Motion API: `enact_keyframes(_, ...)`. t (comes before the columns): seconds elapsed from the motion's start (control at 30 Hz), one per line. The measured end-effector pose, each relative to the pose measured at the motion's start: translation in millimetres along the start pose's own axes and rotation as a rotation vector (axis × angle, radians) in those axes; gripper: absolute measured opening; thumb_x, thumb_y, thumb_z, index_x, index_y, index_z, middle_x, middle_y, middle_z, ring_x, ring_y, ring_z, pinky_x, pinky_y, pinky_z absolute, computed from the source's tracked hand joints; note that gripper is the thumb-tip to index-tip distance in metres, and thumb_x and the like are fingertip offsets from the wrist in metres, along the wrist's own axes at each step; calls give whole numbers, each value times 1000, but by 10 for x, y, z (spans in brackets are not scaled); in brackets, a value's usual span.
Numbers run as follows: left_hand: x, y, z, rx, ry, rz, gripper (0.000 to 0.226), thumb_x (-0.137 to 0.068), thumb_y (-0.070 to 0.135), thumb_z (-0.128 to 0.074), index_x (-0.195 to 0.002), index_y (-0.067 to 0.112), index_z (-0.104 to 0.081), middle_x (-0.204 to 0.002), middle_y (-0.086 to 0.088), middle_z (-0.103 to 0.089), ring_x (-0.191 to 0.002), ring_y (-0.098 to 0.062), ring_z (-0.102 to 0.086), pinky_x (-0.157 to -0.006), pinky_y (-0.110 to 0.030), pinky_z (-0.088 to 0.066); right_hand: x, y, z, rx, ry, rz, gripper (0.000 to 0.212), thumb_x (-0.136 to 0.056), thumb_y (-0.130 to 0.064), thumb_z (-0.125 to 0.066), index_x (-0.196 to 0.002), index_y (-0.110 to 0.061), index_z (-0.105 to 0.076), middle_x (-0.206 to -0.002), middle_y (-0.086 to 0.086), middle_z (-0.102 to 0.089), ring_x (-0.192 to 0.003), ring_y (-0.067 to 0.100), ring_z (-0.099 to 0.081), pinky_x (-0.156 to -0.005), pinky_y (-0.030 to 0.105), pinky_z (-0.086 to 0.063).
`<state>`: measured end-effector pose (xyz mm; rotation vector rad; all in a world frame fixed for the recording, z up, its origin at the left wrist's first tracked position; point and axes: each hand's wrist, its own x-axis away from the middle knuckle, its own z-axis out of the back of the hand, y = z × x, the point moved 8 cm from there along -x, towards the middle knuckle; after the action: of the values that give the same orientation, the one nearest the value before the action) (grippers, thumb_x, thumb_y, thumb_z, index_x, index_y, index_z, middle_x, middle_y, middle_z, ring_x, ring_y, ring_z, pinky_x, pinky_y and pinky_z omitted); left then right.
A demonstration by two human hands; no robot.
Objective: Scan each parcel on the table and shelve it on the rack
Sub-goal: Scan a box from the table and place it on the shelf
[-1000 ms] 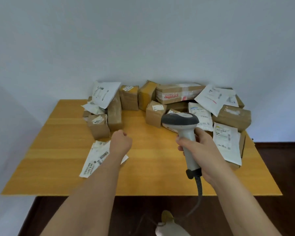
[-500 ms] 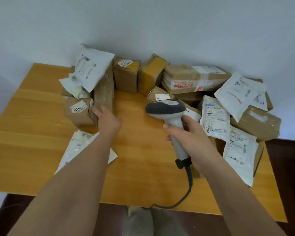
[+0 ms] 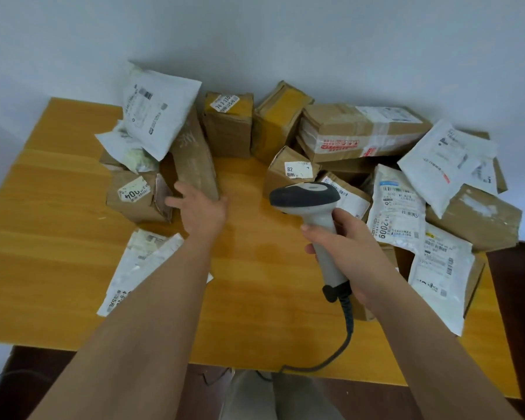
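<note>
The left hand has moved up from the middle of the table since a second ago, and now its fingers are spread wide, just touching the near end of the tall brown box left of the middle, so I think that parcel gets picked first. The right hand holds the scanner tight round its handle, right of the middle. The box is plain and dusty-looking, leaning among other parcels, with no label showing.
</note>
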<state>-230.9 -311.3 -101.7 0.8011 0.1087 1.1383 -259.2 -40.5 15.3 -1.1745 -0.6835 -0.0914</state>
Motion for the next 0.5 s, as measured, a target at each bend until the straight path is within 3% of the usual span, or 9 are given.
enact_keyframes(0.1, 301, -200, -47, 95, -53, 124, 91, -71, 35, -81, -135, 18, -19, -133, -21, -25, -82, -28, -41, -73, -31, -40, 10, -58, -14, -2, -8, -5, 24, -90, -28, -69, -113, -28, -62, -102, -4, -66, -78, 8, -69, -74, 30, -51)
enact_keyframes(0.23, 688, -481, -264, 294, -231, 344, 88, -74, 45, -75, -139, 19, -22, -139, -19, -31, -117, -39, -47, -91, -41, -49, 34, -113, -44, -16, -26, -4, 23, -91, -27, -69, -112, -27, -62, -100, -2, -66, -84, 13, -69, -79, 33, -52)
enact_keyframes(0.27, 754, -535, -320, 339, -283, 372, 86, -76, 45, -73, -140, 19, -23, -140, -18, -34, -117, -38, -49, -90, -42, -52, 40, -122, -59, -17, -32, -5, 22, -91, -27, -68, -112, -27, -61, -100, -2, -66, -86, 15, -68, -81, 35, -52)
enact_keyframes(0.37, 862, -667, -388, 437, -380, 410, 77, -84, 26, -72, -142, 15, -23, -135, -15, -43, -103, -32, -60, -64, -34, -57, 51, -130, -105, -21, -48, -2, 21, -92, -26, -68, -112, -27, -61, -99, -3, -66, -85, 15, -68, -79, 34, -50)
enact_keyframes(0.43, 860, -713, -381, 401, -382, 383, 78, -85, 17, -70, -144, 10, -20, -130, -13, -48, -91, -28, -62, -69, -39, -60, 54, -121, -115, -16, -48, -5, 21, -92, -26, -68, -111, -28, -61, -99, -3, -66, -86, 15, -68, -77, 32, -49)
enact_keyframes(0.5, 832, -727, -371, 372, -356, 376, 79, -85, 20, -71, -143, 8, -20, -130, -14, -48, -97, -31, -62, -81, -47, -59, 53, -104, -111, -17, -47, -10, 21, -91, -26, -68, -111, -29, -61, -100, -2, -66, -87, 15, -68, -76, 31, -48)
